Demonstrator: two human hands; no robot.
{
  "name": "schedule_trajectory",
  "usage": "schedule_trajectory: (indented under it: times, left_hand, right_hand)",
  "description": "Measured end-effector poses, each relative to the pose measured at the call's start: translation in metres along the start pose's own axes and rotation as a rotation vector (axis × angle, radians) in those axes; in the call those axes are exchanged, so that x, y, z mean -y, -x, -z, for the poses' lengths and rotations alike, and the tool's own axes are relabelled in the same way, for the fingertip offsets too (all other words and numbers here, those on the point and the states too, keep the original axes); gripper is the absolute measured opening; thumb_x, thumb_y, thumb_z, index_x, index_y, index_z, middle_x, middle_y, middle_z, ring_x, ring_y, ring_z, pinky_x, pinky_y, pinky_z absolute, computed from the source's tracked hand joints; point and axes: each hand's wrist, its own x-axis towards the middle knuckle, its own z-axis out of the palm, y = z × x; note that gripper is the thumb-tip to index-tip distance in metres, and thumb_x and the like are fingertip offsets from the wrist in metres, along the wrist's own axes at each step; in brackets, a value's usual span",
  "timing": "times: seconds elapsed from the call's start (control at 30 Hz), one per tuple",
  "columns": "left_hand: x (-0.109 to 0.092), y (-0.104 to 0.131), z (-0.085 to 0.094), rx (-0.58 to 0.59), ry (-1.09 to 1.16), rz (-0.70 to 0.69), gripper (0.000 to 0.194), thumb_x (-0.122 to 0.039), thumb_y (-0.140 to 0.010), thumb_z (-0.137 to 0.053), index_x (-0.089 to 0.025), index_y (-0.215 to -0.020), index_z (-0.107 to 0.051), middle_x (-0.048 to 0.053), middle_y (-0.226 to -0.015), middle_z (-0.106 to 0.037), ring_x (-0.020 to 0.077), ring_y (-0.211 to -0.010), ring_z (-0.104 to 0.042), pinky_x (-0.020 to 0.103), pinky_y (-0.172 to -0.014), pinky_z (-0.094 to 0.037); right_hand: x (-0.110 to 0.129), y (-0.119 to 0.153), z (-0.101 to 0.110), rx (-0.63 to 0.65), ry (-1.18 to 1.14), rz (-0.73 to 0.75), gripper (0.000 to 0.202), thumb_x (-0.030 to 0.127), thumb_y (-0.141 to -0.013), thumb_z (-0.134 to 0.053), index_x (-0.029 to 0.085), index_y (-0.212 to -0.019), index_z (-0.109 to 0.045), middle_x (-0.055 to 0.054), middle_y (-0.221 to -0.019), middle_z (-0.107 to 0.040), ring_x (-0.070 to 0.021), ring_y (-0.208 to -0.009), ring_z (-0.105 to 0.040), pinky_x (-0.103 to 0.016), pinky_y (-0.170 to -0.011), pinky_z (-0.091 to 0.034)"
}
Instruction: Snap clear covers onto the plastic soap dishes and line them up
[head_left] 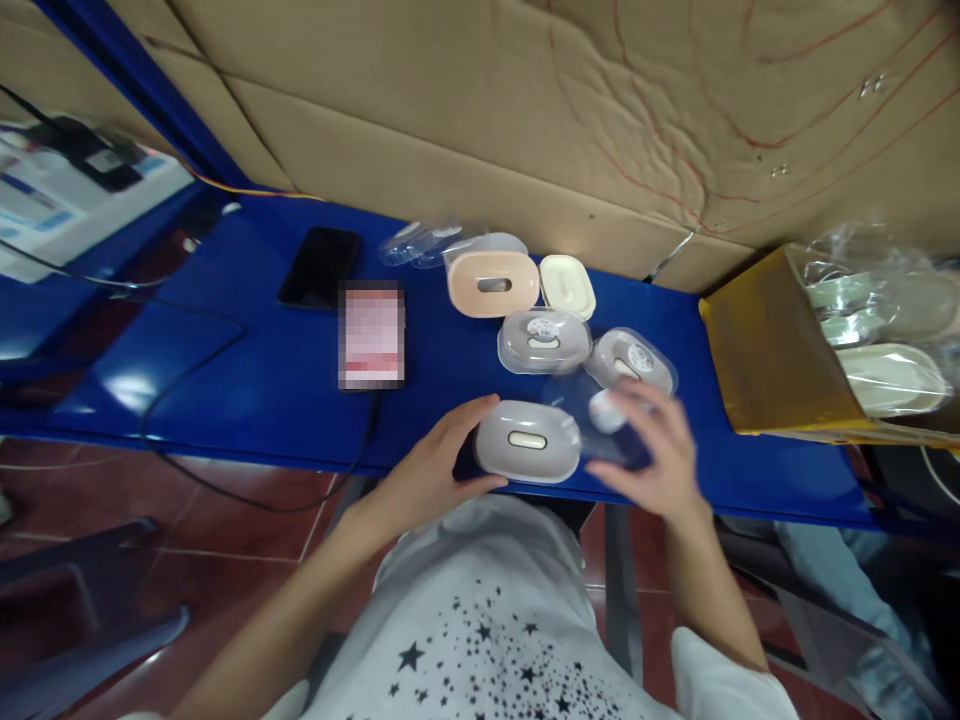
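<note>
Two flat things lie toward your left on the blue table (262, 380) — a dark phone (319, 265) and, just beside it, a rectangular item (371, 337) whose face is pixelated; they sit apart from the containers, perhaps so that neither gets knocked. Your left hand (427, 465) is next, thumb and fingers spread wide round the left end of a grey container (528, 460), thumb at the near side and fingertips at the far side; that hold looks meant to steady it, and it leaves the top, with its pale oblong inset, uncovered. Farther back, near the cardboard wall (450, 110), lie some clear shells (427, 245), then a peach container (465, 285) with a dark slot and, just beside it, a cream tray (568, 288); they may be set back so your hands can work nearer the edge. A middle covered container (517, 345) sits between the peach one and the grey one; a right-hand covered container (611, 350) is just beside it. In front of that, your right hand (664, 455) holds a loose clear cover (606, 410) by its right side — motion blur hides exactly where the fingertips meet it; gripping there seems to keep your palm off its top. Farthest right, a cardboard box (780, 350) holds bagged pieces (892, 380), seemingly grouped together within reach.
</note>
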Motion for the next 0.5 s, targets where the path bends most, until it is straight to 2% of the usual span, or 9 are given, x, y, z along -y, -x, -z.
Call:
schedule_trajectory:
  times: [0.03,0.07,0.13,0.27,0.5]
  left_hand:
    - [0.0,0.0,0.0,-0.003,0.003,0.011,0.096,-0.051,-0.096,-0.083,-0.04,-0.172,-0.026,0.011,-0.174,-0.047,0.0354,-0.16,-0.048,0.06,-0.131,-0.045]
    - [0.0,0.0,0.0,-0.006,0.006,0.02,0.098,-0.053,-0.095,-0.084,-0.04,-0.173,-0.025,0.011,-0.174,-0.047,0.0362,-0.16,-0.048,0.061,-0.131,-0.045]
    - [0.0,0.0,0.0,-0.006,0.013,0.024,0.102,-0.057,-0.093,-0.084,-0.039,-0.173,-0.024,0.012,-0.174,-0.047,0.037,-0.161,-0.048,0.061,-0.13,-0.045]
    - [0.002,-0.001,0.0,0.0,0.016,0.018,0.102,-0.057,-0.093,-0.085,-0.039,-0.174,-0.025,0.012,-0.175,-0.046,0.0362,-0.16,-0.048,0.06,-0.129,-0.046]
    - [0.004,-0.004,0.001,0.024,0.053,0.005,0.098,-0.055,-0.093,-0.086,-0.042,-0.172,-0.029,0.011,-0.173,-0.049,0.0351,-0.158,-0.051,0.058,-0.128,-0.046]
  right_hand:
    - [0.022,0.009,-0.009,0.106,-0.069,0.124,0.069,0.057,-0.101,-0.07,0.038,-0.163,-0.048,-0.013,-0.155,-0.056,-0.041,-0.147,-0.056,-0.064,-0.119,-0.051]
    - [0.04,0.016,-0.019,0.178,-0.121,0.185,0.07,0.053,-0.1,-0.075,0.039,-0.163,-0.049,-0.012,-0.155,-0.058,-0.0398,-0.148,-0.057,-0.062,-0.118,-0.052]
    - [0.061,0.023,-0.038,0.296,-0.179,0.247,0.072,0.05,-0.1,-0.078,0.04,-0.165,-0.048,-0.011,-0.155,-0.06,-0.0377,-0.151,-0.055,-0.06,-0.118,-0.054]
    - [0.064,0.022,-0.055,0.404,-0.209,0.257,0.068,0.054,-0.104,-0.073,0.041,-0.166,-0.047,-0.008,-0.164,-0.055,-0.0358,-0.159,-0.047,-0.061,-0.123,-0.051]
    - [0.066,0.019,-0.05,0.453,-0.133,0.299,0.065,0.052,-0.106,-0.07,0.04,-0.166,-0.048,-0.009,-0.165,-0.055,-0.0367,-0.161,-0.044,-0.062,-0.125,-0.049]
